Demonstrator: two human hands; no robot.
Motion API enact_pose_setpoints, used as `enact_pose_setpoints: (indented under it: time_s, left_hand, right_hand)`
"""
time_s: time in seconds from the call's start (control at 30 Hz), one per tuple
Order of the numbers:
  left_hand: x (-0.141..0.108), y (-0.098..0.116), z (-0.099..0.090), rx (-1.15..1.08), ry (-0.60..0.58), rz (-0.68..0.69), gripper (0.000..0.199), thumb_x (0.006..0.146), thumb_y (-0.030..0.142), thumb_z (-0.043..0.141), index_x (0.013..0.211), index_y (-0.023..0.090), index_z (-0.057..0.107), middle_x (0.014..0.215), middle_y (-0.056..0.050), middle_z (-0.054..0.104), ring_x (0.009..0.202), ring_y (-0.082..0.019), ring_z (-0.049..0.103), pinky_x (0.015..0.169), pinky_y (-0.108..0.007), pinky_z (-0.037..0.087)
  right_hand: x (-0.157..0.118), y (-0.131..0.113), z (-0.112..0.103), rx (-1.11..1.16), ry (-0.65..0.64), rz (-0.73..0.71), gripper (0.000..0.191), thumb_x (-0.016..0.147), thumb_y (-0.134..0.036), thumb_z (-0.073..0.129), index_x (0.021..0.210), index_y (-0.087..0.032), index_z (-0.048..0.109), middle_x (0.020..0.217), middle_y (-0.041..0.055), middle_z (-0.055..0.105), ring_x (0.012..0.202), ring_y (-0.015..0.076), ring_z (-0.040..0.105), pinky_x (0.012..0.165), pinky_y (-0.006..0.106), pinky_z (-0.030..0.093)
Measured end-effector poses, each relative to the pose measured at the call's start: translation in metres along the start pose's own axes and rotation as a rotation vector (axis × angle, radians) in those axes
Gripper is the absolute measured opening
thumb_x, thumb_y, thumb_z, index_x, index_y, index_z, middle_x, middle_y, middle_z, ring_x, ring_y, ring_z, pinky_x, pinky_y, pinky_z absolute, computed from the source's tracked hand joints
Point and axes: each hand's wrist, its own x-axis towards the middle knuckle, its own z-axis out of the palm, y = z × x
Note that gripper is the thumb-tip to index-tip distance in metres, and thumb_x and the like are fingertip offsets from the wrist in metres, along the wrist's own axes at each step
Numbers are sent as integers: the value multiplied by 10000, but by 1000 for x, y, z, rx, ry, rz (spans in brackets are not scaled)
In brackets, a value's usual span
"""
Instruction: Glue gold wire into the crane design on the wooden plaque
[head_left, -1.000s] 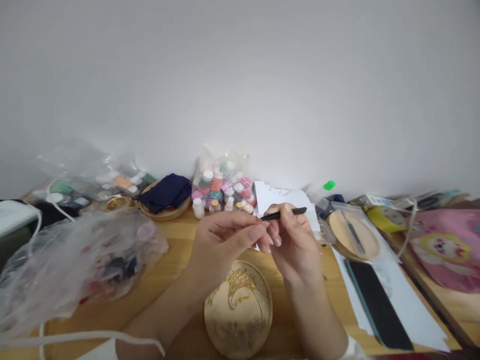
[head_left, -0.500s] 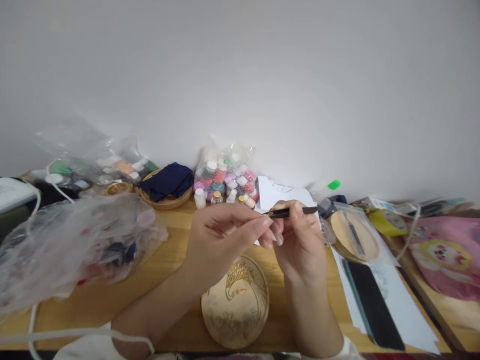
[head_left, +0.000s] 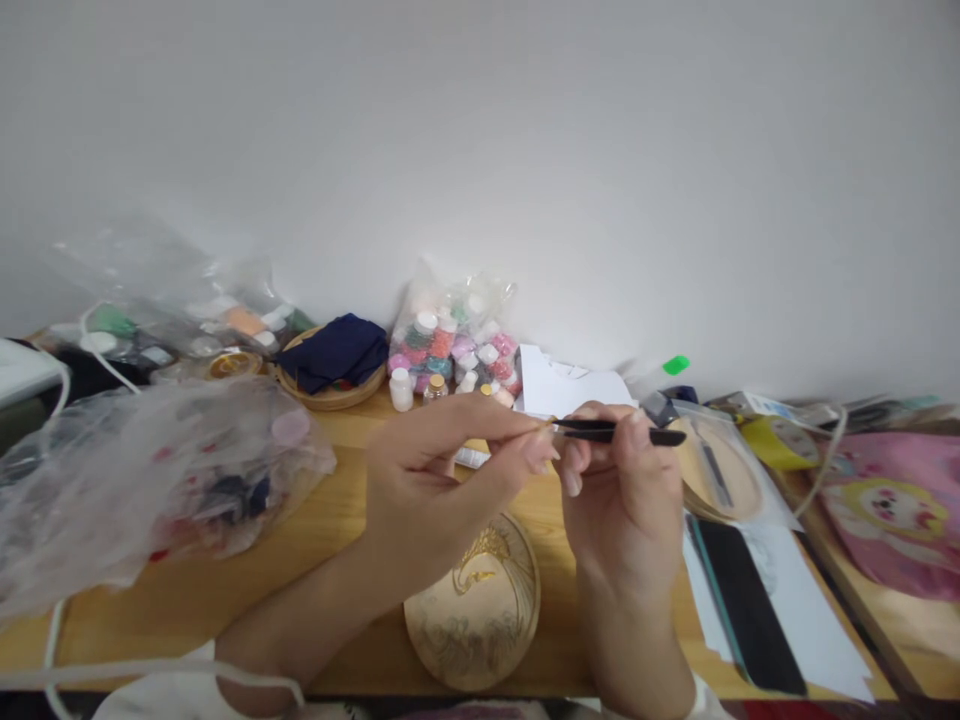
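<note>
My right hand (head_left: pixel 626 490) grips a pair of black tweezers (head_left: pixel 604 431) between thumb and fingers, held almost level with the points to the left. Thumb and index finger of my left hand (head_left: pixel 442 480) are pinched together right at the tweezer points. A tiny gold-coloured bit (head_left: pixel 553 421) shows there, too small to name. Below both hands, a round pale panel (head_left: pixel 469 645) lies on the table, with a raised gold bird-like pattern and grey line drawing. My left hand covers part of its upper left edge.
Bagged jars of coloured beads (head_left: pixel 450 340) stand against the wall. Left are a plastic bag (head_left: pixel 90 510) and navy cloth (head_left: pixel 337 352) on a round hoop. At right lie a dark phone (head_left: pixel 750 610), white paper sheets (head_left: pixel 817 610), a bagged wooden disc (head_left: pixel 712 465) and a pink bag (head_left: pixel 892 500).
Both hands have shifted slightly; my right hand has moved to the right, drawing the tweezers a little further from my left hand. The pinch and the tweezer grip persist.
</note>
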Motion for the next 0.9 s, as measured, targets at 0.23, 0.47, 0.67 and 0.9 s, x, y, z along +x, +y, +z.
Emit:
enact_pose_setpoints:
  time_s: [0.23,0.47,0.67,0.9]
  left_hand:
    - [-1,-1,0,62,17,91,118,824,152,734,766,253,755,686,32,718,610,-120,623,586,-280,519]
    - [-2,-2,3,129,28,168,150,828,128,725,766,264,740,688,48,722,620,-122,635,639,-285,560]
    - [-3,-2,2,96,-13,90,142,848,173,714,796,301,747,721,44,726,643,-141,648,649,-317,556]
    - [0,-3,1,67,-58,77,124,854,164,726,752,233,739,710,35,724,635,-105,624,634,-251,529]
  right_hand:
    - [-3,-2,3,-15,12,-13,212,826,-464,755,765,-261,765,502,-46,562,404,73,448,391,228,354]
    - [-7,-2,-1,-38,-11,-23,201,885,-439,703,791,-273,764,550,-35,576,435,78,459,407,235,365]
    - [-8,-3,-1,-22,-16,-10,192,880,-419,716,783,-260,761,551,-38,589,433,72,462,417,231,379]
    - [-4,-4,-1,-27,-29,-21,209,881,-416,713,751,-254,735,534,-46,586,414,71,444,417,238,372]
